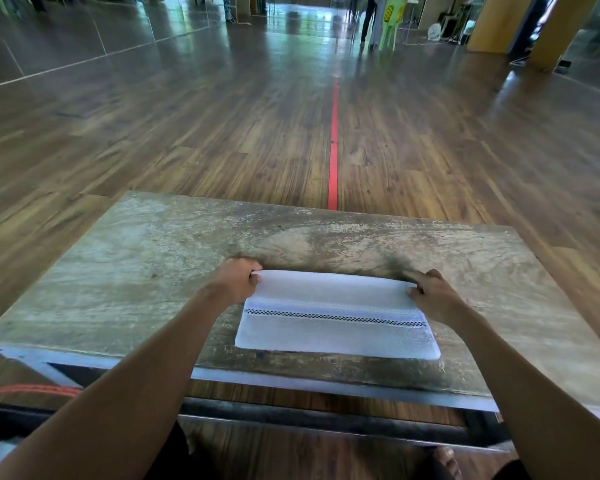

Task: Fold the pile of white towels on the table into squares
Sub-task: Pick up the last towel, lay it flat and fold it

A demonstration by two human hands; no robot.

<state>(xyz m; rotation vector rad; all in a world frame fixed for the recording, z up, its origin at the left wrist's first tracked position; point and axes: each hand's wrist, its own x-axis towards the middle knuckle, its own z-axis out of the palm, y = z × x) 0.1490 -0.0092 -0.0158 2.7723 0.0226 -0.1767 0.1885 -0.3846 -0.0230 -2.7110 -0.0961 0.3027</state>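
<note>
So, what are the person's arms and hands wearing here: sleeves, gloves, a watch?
Nothing visible. The left hand and right hand are bare, without gloves; no sleeve, watch, bracelet or ring shows anywhere up to the frame edge.

White terry-cloth towel [336, 315]: soft, matt. Worn rough wooden tabletop [136, 271], scuffed. Brown wood-plank floor [222, 133]: glossy.

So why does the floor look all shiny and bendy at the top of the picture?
In the head view, the wide-angle lens curves the planks of the wooden floor; light from the far end glares off its polish; the white towel is sharp, the distant green chair soft.
</note>
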